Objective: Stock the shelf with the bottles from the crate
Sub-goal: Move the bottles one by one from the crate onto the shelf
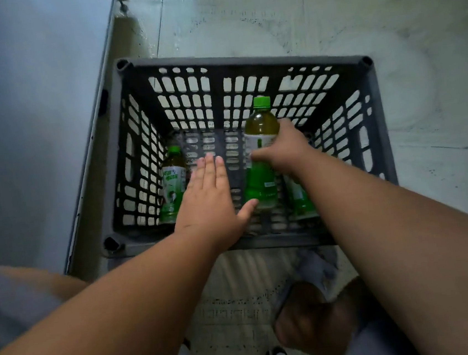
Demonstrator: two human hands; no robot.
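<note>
A dark grey slatted crate [243,60] stands on the floor below me. My right hand [285,150] grips a green-capped tea bottle [260,134] around its label, inside the crate. A second bottle [173,180] stands at the crate's left wall. A third bottle [301,199] is partly hidden under my right forearm. My left hand [211,203] reaches into the crate with straight fingers, between the left bottle and the held one, holding nothing.
A pale grey panel or cabinet side [34,126] runs along the left of the crate. Scuffed light floor [325,8] lies beyond and to the right. My feet in slippers [313,313] are at the crate's near side.
</note>
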